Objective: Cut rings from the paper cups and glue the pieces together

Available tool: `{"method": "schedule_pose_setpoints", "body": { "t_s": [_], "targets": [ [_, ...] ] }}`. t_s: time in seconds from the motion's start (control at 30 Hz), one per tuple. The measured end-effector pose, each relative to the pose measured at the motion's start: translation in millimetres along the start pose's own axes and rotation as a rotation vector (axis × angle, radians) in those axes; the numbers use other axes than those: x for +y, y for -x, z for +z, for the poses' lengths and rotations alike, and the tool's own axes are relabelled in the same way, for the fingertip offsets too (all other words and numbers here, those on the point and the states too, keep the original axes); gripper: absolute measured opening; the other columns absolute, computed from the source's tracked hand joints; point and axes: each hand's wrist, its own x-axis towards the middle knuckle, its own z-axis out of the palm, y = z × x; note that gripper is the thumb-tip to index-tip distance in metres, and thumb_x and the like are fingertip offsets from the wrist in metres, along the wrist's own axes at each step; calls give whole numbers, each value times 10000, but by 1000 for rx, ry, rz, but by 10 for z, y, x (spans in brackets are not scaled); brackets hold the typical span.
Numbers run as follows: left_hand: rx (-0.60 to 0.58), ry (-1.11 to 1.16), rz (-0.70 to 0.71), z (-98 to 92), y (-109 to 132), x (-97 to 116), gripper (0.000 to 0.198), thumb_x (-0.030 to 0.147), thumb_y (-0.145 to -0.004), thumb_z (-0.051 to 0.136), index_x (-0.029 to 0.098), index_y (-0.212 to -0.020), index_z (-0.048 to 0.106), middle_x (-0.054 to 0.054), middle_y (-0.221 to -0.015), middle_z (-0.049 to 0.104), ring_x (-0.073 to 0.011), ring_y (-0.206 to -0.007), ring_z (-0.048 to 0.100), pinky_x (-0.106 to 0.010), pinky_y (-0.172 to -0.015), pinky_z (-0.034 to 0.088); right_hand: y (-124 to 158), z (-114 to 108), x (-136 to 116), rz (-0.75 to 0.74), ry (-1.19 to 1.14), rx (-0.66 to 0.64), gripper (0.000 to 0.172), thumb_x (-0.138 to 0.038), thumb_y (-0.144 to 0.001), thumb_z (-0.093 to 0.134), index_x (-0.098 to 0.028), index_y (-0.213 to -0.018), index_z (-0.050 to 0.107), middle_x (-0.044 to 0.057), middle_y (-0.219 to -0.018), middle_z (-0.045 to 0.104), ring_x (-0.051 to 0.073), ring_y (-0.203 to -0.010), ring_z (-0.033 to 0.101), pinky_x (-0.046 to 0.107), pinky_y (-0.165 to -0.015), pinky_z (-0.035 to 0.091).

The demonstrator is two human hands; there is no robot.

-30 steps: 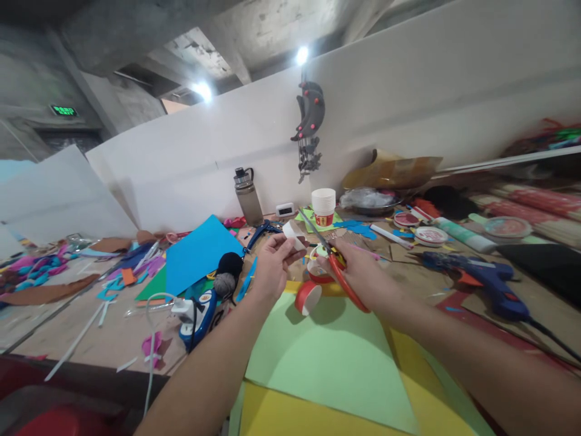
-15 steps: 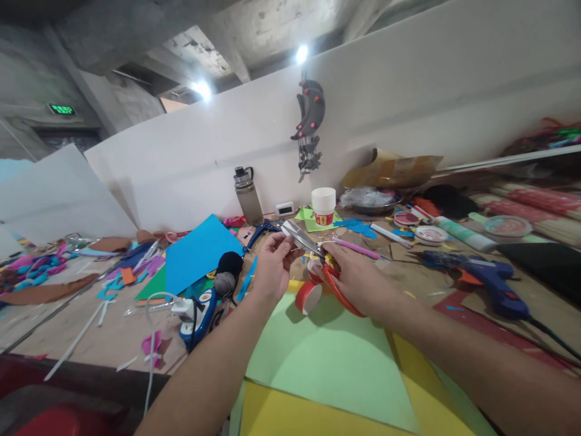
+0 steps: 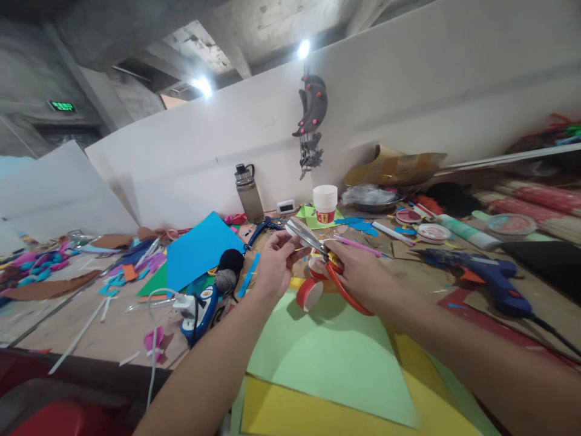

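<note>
My right hand (image 3: 351,260) is wrapped round the orange-red handles of a pair of scissors (image 3: 306,236), whose blades point up and to the left. Between the fingertips of my left hand (image 3: 278,257) is a small white piece of paper (image 3: 293,229), right at the blades; its full shape is hidden by them. Just below the hands a cut red-and-white paper cup piece (image 3: 310,295) rests on light green paper (image 3: 331,357). Yellow paper (image 3: 290,409) shows under the green sheet.
Stacked paper cups (image 3: 325,203) and a grey bottle (image 3: 249,194) stand at the back. A blue glue gun (image 3: 494,281) lies on the right. Blue card (image 3: 204,248), yarn balls (image 3: 230,261) and a blue power strip (image 3: 200,315) with a white cable are on the left.
Both hands stay together with the scissors and the white paper, which have shifted only slightly to the right in view. The camera view has tilted a little.
</note>
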Motion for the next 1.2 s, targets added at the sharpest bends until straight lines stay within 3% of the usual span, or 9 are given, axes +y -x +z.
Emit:
{"method": "schedule_pose_setpoints", "body": {
  "t_s": [0.23,0.33,0.6,0.83,1.2],
  "targets": [
    [4,63,-44,-31,-10,65,229,280,-674,784,154,-789,630,5,-712,665,-94,-613,618,-321,-768,568,11,-36,-33,-1,30,-18,342,-491,-920,479,-189,-1018,607,77,-787,679,223,-703,605,290,-586,374],
    [51,59,-22,-59,-41,74,216,256,-671,790,149,-779,637,-8,-750,684,-104,-678,640,-290,-756,553,3,-35,-27,37,-75,-14,295,-472,-898,516,-202,-981,605,64,-792,683,210,-690,607,284,-589,394],
    [78,69,22,-55,-57,45,287,216,-613,826,165,-790,605,30,-732,652,-77,-634,608,-214,-626,496,-23,52,15,-17,-146,12,388,-443,-919,482,-180,-1198,544,139,-1087,662,272,-996,620,358,-801,469],
    [7,53,-37,-28,-29,14,306,206,-593,827,151,-754,573,0,-773,663,-104,-704,638,-258,-720,534,-9,90,55,-50,-112,27,355,-467,-907,491,-202,-1131,567,115,-964,654,258,-873,601,346,-739,463],
    [-18,46,-24,-35,-24,18,340,228,-579,848,156,-741,557,24,-756,631,-93,-678,625,-261,-701,547,-9,78,62,-63,-159,9,279,-446,-896,508,-218,-1046,566,84,-869,632,238,-781,573,331,-676,433]
  ]
}}
